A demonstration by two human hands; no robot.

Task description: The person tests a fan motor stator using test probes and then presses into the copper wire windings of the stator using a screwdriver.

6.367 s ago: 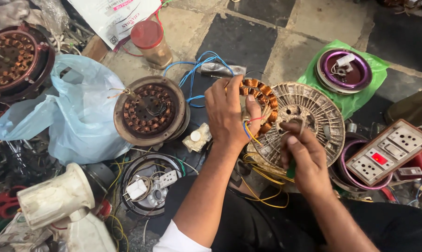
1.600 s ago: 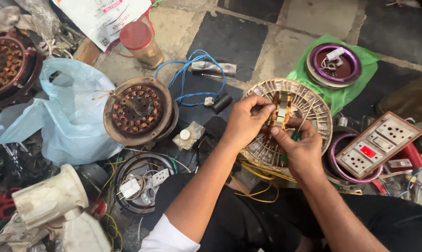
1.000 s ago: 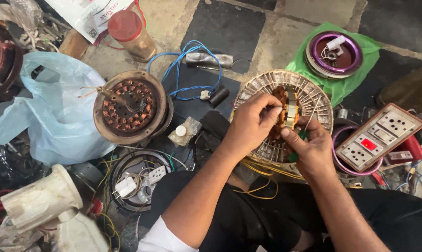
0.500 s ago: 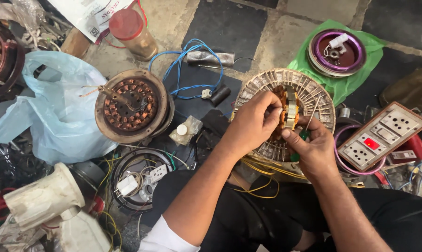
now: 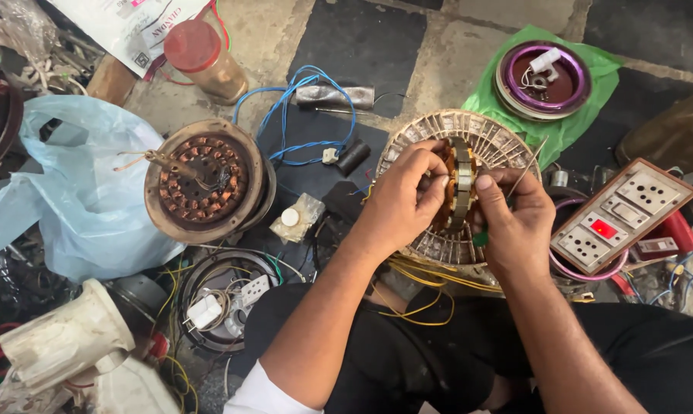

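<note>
Here, left hand (image 5: 404, 199) and right hand (image 5: 511, 218) both grip the stator (image 5: 459, 184) (copper-wound).

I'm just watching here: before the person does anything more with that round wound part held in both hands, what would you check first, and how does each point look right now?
1. Left hand grips the wound ring: ok, fingers wrap its left edge.
2. Right hand steadies the other side: ok, thumb and fingers pinch it.
3. Ring sits over the round slotted plate, not hanging loose: ok.
4. Yellow wires below the plate free of the hands: ok, they trail toward the lap.
5. Switchboard out of the way: ok, it lies apart to the right.
6. Whether the thin green-handled tool in the right hand touches the ring: cannot tell, fingers hide the tip.
</note>
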